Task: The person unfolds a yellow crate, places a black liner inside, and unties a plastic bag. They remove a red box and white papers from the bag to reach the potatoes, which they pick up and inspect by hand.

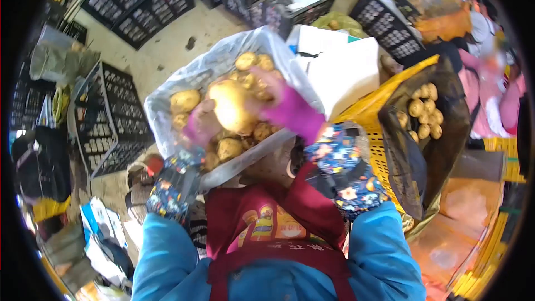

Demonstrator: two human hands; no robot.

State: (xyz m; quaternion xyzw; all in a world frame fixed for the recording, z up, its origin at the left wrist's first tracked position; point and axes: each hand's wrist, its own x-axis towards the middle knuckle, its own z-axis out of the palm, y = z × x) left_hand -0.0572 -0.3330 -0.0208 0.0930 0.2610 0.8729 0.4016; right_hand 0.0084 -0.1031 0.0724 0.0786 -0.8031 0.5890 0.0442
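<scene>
A large pale potato (233, 106) is raised above a crate lined with clear plastic (195, 58). My left hand (203, 124), in a purple fingerless glove, grips its left side. From the right, my right hand (278, 97), gloved the same way, meets the potato; its fingers are smeared by motion. Beneath and around them lie more potatoes (185, 101) of mixed sizes, partly hidden by my hands. Both forearms wear flowered sleeve covers (348, 170).
To the right, a yellow crate (379, 147) with a dark liner (401, 150) holds small potatoes (426, 112). A white box (337, 69) stands between the crates. Black crates (139, 3) are at the back, with another black crate (111, 117) at left. A person in pink (493, 89) is at far right.
</scene>
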